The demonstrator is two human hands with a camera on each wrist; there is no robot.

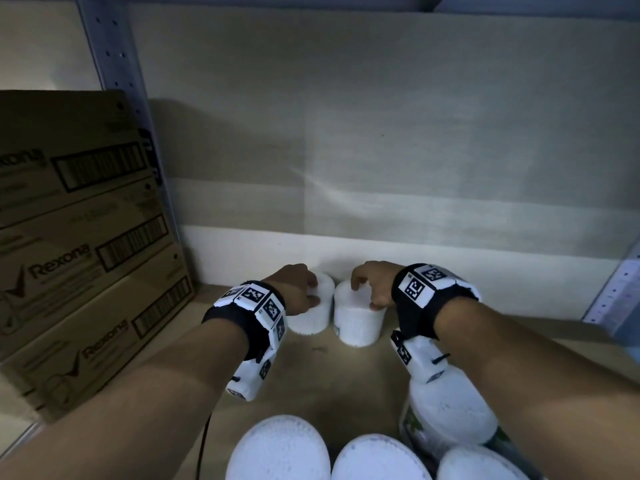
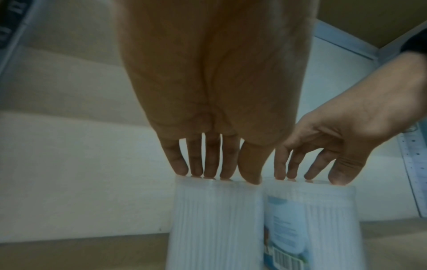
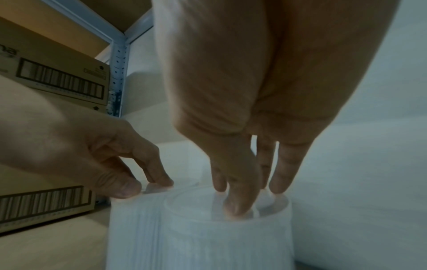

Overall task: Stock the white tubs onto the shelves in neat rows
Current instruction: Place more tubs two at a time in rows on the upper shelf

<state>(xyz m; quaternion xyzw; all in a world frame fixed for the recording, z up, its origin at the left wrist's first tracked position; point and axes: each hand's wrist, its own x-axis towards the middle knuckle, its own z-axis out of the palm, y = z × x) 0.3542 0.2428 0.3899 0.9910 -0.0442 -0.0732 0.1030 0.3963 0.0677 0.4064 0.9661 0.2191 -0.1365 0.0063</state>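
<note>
Two white ribbed tubs stand side by side at the back of the shelf. My left hand is over the left tub, with straight fingers and the thumb touching its lid from above, as the left wrist view shows. My right hand rests its fingertips on the lid of the right tub, with the thumb pressed into the lid's recess. The right tub carries a blue label with a barcode. The two tubs nearly touch.
Stacked Rexona cardboard boxes fill the bay to the left, beyond a metal upright. Several more white tubs stand at the shelf's front, under my forearms. Another upright stands at the right, and a pale wall closes the back.
</note>
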